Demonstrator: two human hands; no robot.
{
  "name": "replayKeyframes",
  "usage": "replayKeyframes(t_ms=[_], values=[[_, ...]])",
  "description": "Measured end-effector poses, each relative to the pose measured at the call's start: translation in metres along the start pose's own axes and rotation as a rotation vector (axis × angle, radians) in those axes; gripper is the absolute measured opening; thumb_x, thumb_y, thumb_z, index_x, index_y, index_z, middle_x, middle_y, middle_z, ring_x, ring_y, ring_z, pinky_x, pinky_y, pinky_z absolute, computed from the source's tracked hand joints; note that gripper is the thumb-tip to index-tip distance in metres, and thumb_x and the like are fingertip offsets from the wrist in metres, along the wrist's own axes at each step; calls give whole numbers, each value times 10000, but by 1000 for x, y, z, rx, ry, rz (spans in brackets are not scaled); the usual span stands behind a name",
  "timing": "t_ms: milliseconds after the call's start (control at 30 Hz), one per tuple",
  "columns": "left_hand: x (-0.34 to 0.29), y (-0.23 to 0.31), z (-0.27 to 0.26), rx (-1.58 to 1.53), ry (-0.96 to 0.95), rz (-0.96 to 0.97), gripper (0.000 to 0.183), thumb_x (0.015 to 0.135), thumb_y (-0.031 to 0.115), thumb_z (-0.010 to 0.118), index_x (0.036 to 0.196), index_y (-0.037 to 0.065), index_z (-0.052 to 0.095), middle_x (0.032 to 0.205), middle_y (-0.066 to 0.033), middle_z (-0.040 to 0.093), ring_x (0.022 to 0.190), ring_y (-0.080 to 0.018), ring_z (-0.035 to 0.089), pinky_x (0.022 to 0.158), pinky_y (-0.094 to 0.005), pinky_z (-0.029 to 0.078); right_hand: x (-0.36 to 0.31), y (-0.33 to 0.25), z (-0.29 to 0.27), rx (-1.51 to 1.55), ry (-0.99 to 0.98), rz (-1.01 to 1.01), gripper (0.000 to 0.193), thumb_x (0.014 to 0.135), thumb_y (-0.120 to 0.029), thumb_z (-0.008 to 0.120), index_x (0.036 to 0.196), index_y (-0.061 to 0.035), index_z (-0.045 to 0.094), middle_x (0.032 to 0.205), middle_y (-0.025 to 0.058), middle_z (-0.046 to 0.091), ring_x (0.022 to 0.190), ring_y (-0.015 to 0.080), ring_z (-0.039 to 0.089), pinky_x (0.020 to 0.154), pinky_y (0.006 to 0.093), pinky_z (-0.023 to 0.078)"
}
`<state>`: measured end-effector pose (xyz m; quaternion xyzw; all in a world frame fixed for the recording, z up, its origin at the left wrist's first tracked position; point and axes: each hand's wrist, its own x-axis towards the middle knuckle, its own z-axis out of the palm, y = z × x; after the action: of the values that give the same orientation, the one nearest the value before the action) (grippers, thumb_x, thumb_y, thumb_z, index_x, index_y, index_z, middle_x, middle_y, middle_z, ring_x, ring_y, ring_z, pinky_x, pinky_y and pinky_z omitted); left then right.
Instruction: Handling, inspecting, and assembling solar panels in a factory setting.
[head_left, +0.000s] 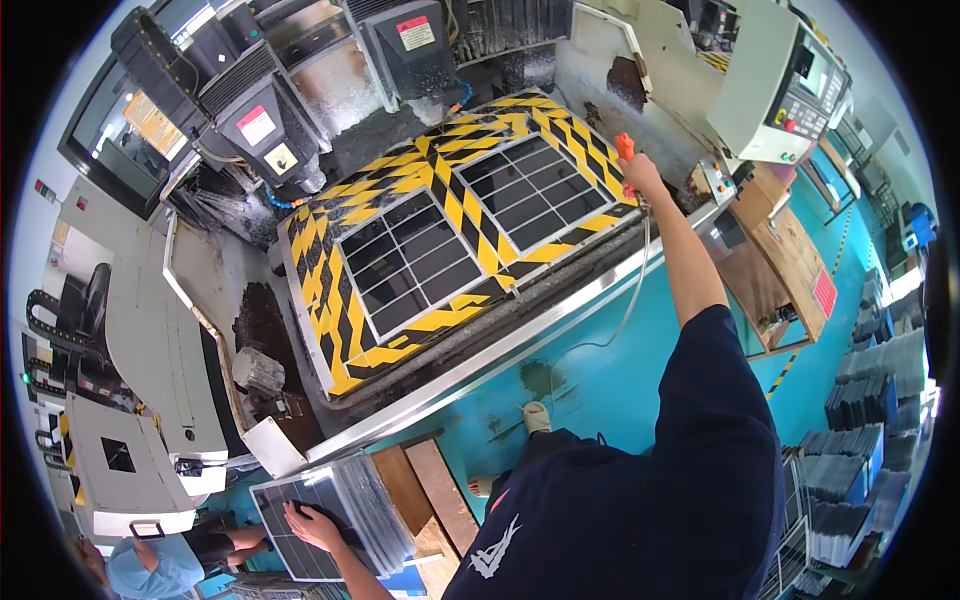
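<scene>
My right hand (pixel 642 178), arm stretched out over the machine's right edge, is closed round an orange air gun (pixel 626 148). A thin hose (pixel 637 290) hangs from it and curves down to the floor. At the lower left, my left hand (pixel 314 528) lies with fingers extended against a dark panel with a pale grid (pixel 292 556). That panel leans at the front of a stack of thin sheets (pixel 368 505). On the machine bed, two dark gridded panels, the left one (pixel 400 262) and the right one (pixel 528 185), lie side by side within yellow-and-black striped tape (pixel 462 222).
Two machine heads (pixel 262 135) (pixel 405 50) stand behind the bed. A control panel (pixel 800 90) is at the upper right, above a wooden bench (pixel 775 250). Stacked sheets (pixel 850 440) line the right side. Another person in light blue (pixel 150 568) is at the lower left.
</scene>
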<state>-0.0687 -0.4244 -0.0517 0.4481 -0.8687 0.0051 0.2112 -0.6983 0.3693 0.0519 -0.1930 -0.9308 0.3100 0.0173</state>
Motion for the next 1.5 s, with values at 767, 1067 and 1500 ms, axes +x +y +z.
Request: replayKeyframes(t_ms=[767, 1067, 1500], values=[[0, 5, 0, -36, 8, -17, 373, 1053, 228, 492, 1390, 99, 586, 1522, -68, 548, 1442, -329, 447, 1209, -520, 307, -115, -32, 59, -76, -215, -273, 522, 994, -418, 627, 828, 73, 684, 649, 189, 687, 644, 339, 730, 638, 456, 566], [-1, 5, -2, -27, 2, -52, 368, 1040, 235, 511, 1376, 106, 592, 1523, -55, 547, 1444, -312, 451, 1206, -534, 308, -52, -64, 44, 135, -72, -112, 497, 964, -399, 595, 818, 67, 687, 602, 170, 653, 489, 292, 685, 494, 409, 550], [-4, 4, 1, -52, 3, -73, 381, 1036, 238, 519, 1389, 114, 587, 1516, -55, 554, 1465, -300, 429, 1228, -522, 273, -130, -85, 19, -64, -239, -257, 466, 932, -393, 670, 928, 72, 703, 708, 142, 678, 675, 264, 715, 596, 419, 558]])
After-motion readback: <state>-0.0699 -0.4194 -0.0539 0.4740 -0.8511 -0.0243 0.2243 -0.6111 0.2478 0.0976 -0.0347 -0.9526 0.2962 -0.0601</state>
